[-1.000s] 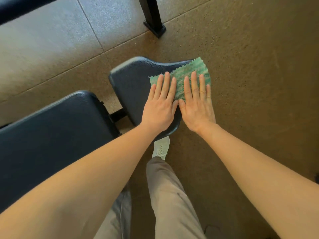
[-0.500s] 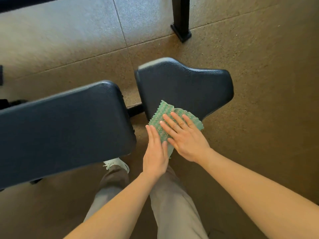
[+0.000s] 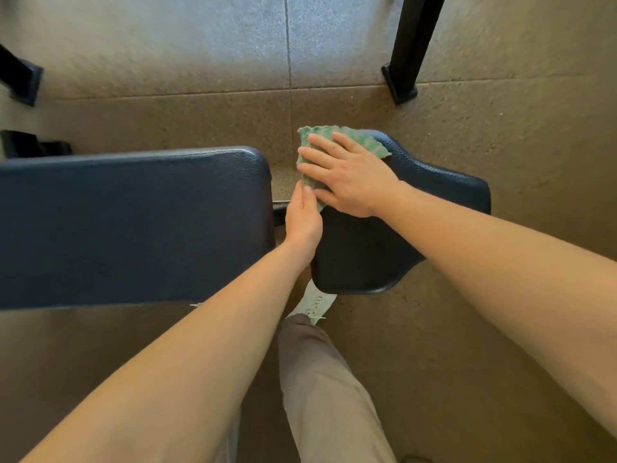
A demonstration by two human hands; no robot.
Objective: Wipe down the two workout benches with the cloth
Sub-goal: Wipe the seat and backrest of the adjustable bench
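One dark padded bench fills the middle of the head view: a long back pad (image 3: 133,225) on the left and a shorter seat pad (image 3: 360,255) on the right, with a narrow gap between them. A green cloth (image 3: 364,140) lies on the far left corner of the seat pad. My right hand (image 3: 350,178) presses flat on the cloth with its fingers spread toward the gap. My left hand (image 3: 303,218) reaches up along the gap, and its fingertips hold the cloth's near edge. No second bench shows in full.
A black upright post with a foot (image 3: 410,45) stands on the speckled floor at the far right. Another black foot (image 3: 20,81) and a dark frame part (image 3: 33,145) are at the far left. My trouser leg (image 3: 327,379) and pale shoe (image 3: 315,302) are below the seat pad.
The cloth and both hands have moved from the seat pad's near edge to its far left corner. My right hand now lies flat on the cloth. The view has shifted left.
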